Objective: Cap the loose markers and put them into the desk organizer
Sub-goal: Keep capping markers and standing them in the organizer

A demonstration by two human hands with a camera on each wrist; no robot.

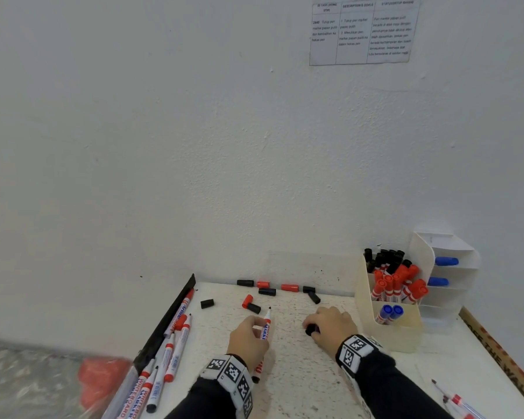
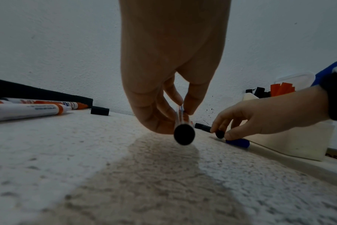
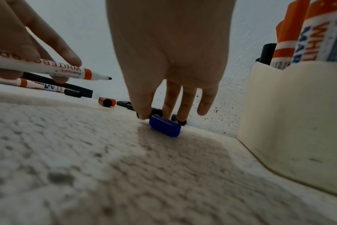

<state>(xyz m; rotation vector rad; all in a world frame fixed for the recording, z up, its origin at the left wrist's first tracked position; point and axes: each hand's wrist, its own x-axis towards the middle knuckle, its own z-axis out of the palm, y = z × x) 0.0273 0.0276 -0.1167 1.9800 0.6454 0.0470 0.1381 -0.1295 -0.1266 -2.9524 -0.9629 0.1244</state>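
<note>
My left hand (image 1: 259,326) grips an uncapped whiteboard marker (image 1: 266,323) with an orange band, its black tip pointing toward the wall. In the left wrist view I look at the marker's black rear end (image 2: 184,135). My right hand (image 1: 310,328), just right of it, pinches a small black cap (image 3: 157,111) low on the table. A blue cap (image 3: 164,127) lies under that hand. The cream desk organizer (image 1: 387,337) stands to the right with capped black, red and blue markers in it.
Several uncapped markers (image 1: 176,337) lie along the table's left edge beside a black strip (image 1: 170,316). Loose black and red caps (image 1: 266,291) are scattered near the wall. A white shelf unit (image 1: 448,297) stands behind the organizer. Pens (image 1: 457,400) lie at lower right.
</note>
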